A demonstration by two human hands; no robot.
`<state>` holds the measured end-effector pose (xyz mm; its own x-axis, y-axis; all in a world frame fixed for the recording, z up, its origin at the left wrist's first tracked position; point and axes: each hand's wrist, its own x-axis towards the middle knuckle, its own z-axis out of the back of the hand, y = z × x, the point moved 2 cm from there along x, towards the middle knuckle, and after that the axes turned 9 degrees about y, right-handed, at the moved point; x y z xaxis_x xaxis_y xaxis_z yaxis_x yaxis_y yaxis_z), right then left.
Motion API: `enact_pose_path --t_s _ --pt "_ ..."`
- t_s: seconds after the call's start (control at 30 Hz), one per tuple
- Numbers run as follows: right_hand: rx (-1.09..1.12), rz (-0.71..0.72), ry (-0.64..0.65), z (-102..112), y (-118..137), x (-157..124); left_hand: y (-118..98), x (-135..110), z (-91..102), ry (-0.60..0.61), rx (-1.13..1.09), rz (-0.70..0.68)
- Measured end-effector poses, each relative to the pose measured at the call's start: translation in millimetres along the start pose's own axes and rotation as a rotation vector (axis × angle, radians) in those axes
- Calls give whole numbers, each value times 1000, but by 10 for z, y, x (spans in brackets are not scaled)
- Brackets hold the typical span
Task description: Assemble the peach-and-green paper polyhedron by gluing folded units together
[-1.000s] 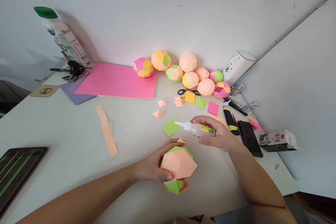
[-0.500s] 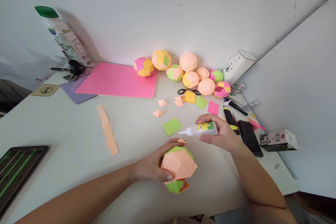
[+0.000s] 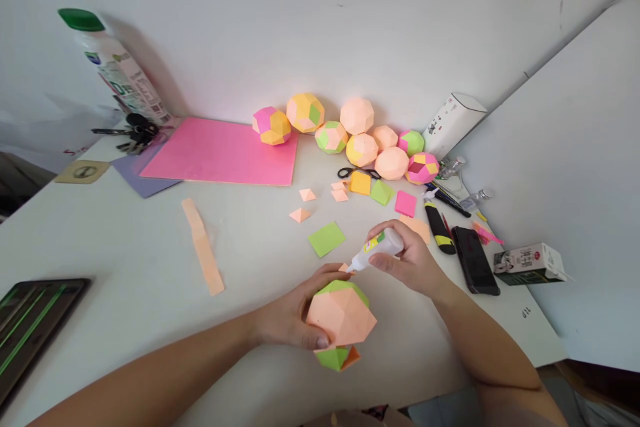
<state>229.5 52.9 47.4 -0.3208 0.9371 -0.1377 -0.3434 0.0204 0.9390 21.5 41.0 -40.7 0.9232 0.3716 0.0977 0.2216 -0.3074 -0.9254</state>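
My left hand (image 3: 290, 313) is closed around an orange and green paper polyhedron (image 3: 341, 317) held just above the white table (image 3: 125, 260). A small orange paper piece (image 3: 344, 268) sits at my left fingertips, on top of the polyhedron. My right hand (image 3: 407, 260) grips a small glue bottle (image 3: 377, 248), tilted down to the left. Its white nozzle touches or nearly touches that orange piece.
Several finished paper balls (image 3: 357, 117) line the wall. Loose paper squares (image 3: 327, 238), an orange strip (image 3: 203, 247), scissors (image 3: 353, 173), a pink sheet (image 3: 223, 152), a phone (image 3: 475, 269), a highlighter (image 3: 439, 227), a carton (image 3: 529, 263), a bottle (image 3: 117, 73), keys (image 3: 133, 132) and a tablet (image 3: 30, 327) lie around.
My right hand has tipped the glue bottle downward and brought its nozzle down left to the orange piece on the polyhedron. My left hand has kept still.
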Motion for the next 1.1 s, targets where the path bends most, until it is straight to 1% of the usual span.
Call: enact_pose_path --t_s 0.2,0.37,0.63,0.77,0.93,1.1 --pt "-65 75 -49 -31 22 -4 1 3 -10 13 34 -9" --pt "-159 144 -64 -58 35 -16 16 2 -5 17 78 -18" --pt "-328 383 -89 -131 92 -41 10 28 17 37 84 -15" --pt "-350 394 -103 -129 86 -34 9 31 15 33 83 -19" --pt "-323 368 -114 -156 94 -3 -16 43 -1 24 95 0" --pt "-332 351 -101 -168 93 4 7 30 3 3 156 30"
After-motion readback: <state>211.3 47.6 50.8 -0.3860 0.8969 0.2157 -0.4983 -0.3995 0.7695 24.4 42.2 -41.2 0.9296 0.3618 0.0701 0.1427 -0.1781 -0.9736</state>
